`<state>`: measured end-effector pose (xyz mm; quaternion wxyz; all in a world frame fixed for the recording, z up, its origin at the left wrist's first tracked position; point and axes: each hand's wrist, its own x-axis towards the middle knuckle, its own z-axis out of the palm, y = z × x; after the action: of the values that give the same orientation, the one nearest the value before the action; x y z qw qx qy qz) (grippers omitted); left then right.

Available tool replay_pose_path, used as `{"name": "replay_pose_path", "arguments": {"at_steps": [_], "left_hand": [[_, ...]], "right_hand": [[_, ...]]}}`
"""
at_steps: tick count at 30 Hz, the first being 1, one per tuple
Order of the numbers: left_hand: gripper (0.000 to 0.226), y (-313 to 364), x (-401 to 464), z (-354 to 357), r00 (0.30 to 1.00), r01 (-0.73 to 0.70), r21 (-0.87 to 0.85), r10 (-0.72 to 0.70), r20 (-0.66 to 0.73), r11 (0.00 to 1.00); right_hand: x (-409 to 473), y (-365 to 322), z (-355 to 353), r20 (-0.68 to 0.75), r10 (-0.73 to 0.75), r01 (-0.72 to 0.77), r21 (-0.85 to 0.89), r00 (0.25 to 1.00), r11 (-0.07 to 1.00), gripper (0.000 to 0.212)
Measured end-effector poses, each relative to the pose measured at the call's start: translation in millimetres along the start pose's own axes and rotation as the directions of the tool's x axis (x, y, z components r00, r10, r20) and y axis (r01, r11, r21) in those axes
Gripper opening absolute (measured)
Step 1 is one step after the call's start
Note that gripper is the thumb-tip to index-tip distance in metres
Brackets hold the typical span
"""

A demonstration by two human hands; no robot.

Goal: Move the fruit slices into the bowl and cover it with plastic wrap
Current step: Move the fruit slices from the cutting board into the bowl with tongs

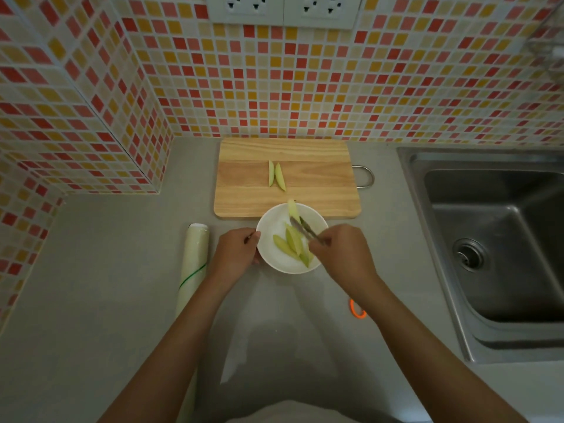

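A white bowl (276, 257) stands on the grey counter just in front of a wooden cutting board (317, 190). Several pale green fruit slices (293, 244) lie in the bowl. My right hand (341, 251) holds metal tongs (305, 231) whose tips pinch one more slice (293, 209) over the bowl's far rim. My left hand (236, 251) grips the bowl's left edge. Two slices (277, 175) lie side by side on the middle of the board. A roll of plastic wrap (195, 264) lies to the left of the bowl.
A steel sink (494, 239) fills the right side of the counter. An orange ring-shaped object (357, 312) lies near my right forearm. Tiled walls close off the back and left, with sockets (283, 9) above.
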<state>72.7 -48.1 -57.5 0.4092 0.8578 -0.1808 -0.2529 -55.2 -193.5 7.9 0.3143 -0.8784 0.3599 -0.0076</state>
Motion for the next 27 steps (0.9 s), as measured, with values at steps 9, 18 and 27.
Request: {"name": "replay_pose_path", "arguments": {"at_steps": [9,18,27], "left_hand": [[0.032,1,0,0,1.0,-0.005,-0.007,0.005,-0.003,1.0],[0.033,-1,-1,-1,1.0,0.005,-0.01,-0.005,0.014,1.0],[0.031,-1,0,-1,1.0,-0.012,0.001,0.012,0.0,1.0]], "right_hand": [[23,-13,-2,-0.107,-0.016,0.003,-0.128,0.994,0.992,0.037],[117,-52,30,0.006,-0.033,0.033,-0.306,0.999,0.951,0.004],[128,-43,25,-0.04,0.002,-0.006,-0.109,0.999,0.994,0.037]]}}
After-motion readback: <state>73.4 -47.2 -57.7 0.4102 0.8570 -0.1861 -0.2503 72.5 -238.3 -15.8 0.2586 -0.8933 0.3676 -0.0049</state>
